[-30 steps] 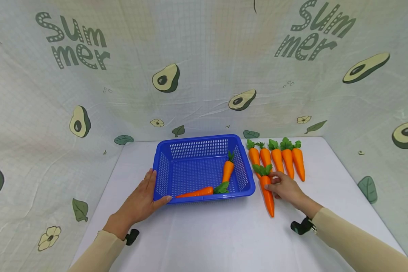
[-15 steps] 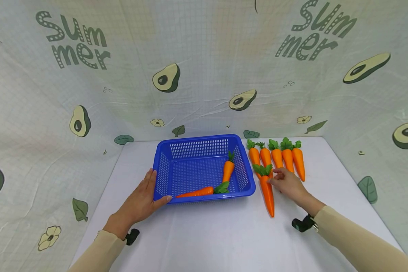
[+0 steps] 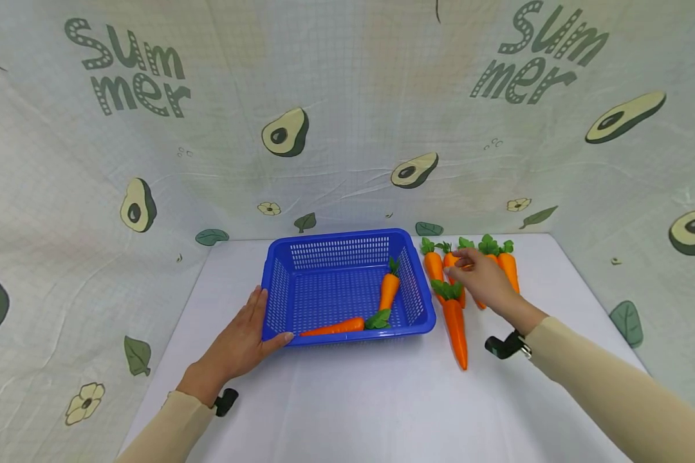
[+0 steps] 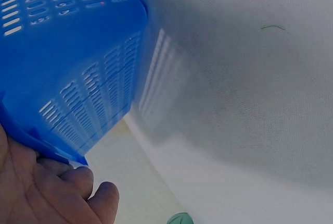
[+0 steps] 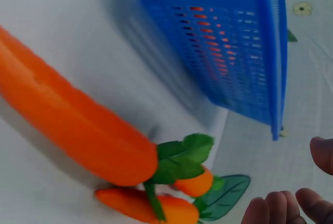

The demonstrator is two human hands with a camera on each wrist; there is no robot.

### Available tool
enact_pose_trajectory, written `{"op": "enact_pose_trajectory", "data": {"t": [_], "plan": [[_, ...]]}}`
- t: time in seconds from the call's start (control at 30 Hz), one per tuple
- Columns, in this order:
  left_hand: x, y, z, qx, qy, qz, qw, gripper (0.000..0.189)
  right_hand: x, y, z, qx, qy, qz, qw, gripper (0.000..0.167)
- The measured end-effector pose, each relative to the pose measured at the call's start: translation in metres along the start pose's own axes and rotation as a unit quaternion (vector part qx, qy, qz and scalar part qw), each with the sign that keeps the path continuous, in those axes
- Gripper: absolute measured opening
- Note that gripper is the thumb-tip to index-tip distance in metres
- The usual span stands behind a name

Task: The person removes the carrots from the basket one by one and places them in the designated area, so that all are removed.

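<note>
My left hand (image 3: 234,337) rests at the left end of a blue plastic basket (image 3: 405,331), fingers along the side rim and thumb over the front corner. In the left wrist view, its fingers (image 4: 78,182) show just under the rim. Over a row of carrots my right hand (image 3: 486,280) hovers, thumb and fingers apart with nothing between them, hiding parts of the middle carrots. One carrot (image 3: 456,334) lies in front of that row, its leaves overlapping the leftmost row carrot (image 3: 434,267). It appears large in the right wrist view, well away from the fingertips (image 5: 255,213).
Inside the basket, one carrot (image 3: 389,292) leans by the right wall and another carrot (image 3: 336,326) lies along the front wall. A white table (image 3: 347,405) carries everything. Behind it hangs a cloth (image 3: 336,186) printed with avocados and leaves.
My right hand has let go of the front carrot and moved up over the row behind it. That carrot stays in place. The left hand and basket have not moved.
</note>
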State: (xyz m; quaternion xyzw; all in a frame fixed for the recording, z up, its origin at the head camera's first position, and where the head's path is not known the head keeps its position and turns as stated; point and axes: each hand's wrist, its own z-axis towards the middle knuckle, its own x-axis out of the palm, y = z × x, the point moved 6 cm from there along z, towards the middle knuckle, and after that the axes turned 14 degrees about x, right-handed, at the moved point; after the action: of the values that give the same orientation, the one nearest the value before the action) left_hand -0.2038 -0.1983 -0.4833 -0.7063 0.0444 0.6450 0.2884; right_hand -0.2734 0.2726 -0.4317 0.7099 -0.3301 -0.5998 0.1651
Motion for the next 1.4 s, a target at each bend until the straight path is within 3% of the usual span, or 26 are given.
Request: {"op": "enact_pose_trajectory", "data": {"t": [0.23,0.5,0.77,0.93,1.13,1.4], "plan": [[-0.001,0.003,-0.001,-0.007,0.002,-0.008,0.9999,0.122,0.023,0.065,0.005,-0.068,0.022,-0.012,0.9973,0.058],[0.002,0.006,0.002,-0.011,0.0,-0.018,0.9998,0.123,0.084,0.113,0.002,-0.141,0.133,-0.088,0.977,0.057],[0.002,0.007,0.003,-0.017,0.0,-0.013,0.9998,0.123,0.13,0.128,-0.002,-0.189,0.23,-0.196,0.9342,0.059],[0.002,0.007,0.001,-0.019,0.0,-0.02,0.9996,0.123,0.146,0.134,-0.006,-0.219,0.259,-0.25,0.9069,0.062],[0.002,0.006,-0.001,-0.019,-0.003,-0.025,0.9995,0.123,0.158,0.141,-0.005,-0.234,0.283,-0.295,0.8821,0.066],[0.001,0.002,0.0,-0.015,-0.003,-0.027,0.9995,0.123,0.169,0.14,-0.006,-0.248,0.299,-0.333,0.8591,0.071]]}}
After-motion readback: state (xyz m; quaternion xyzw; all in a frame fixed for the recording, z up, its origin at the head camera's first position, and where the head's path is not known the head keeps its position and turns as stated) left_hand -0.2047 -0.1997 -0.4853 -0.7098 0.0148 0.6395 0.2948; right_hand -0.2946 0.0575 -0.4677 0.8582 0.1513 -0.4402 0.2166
